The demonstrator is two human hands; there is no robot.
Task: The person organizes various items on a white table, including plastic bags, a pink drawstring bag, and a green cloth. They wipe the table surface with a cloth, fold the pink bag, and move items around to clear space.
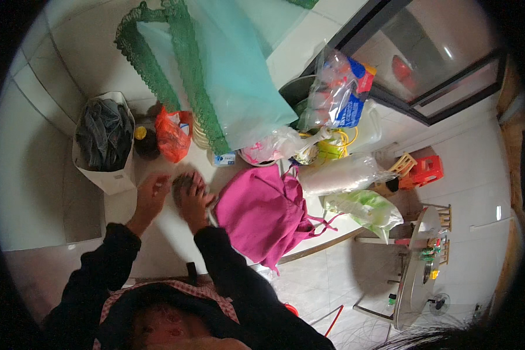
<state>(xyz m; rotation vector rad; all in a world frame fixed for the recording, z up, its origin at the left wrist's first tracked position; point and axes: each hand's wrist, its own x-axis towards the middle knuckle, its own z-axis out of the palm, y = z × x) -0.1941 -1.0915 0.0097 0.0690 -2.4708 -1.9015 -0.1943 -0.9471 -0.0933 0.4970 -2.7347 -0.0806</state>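
Both my hands are over a white tabletop (pixel 162 240). My left hand (pixel 150 197) is at the left, between a white bag (pixel 113 179) stuffed with dark cloth and my right hand. Something small and reddish shows at its blurred fingertips; whether it is held is unclear. Just to the right, my right hand (pixel 194 203) has its fingers bent over a dark, rounded object (pixel 178 192), too blurred to name. A magenta cloth apron or bag with ties (pixel 258 205) lies crumpled close to the right hand.
Behind the hands stand a dark jar with a yellow lid (pixel 145 142) and a red plastic bag (pixel 173 135). A turquoise mesh cover with green lace trim (pixel 240 74) drapes over items at the back. Clear plastic packages (pixel 341 175) lie right, near the table's edge (pixel 319 249).
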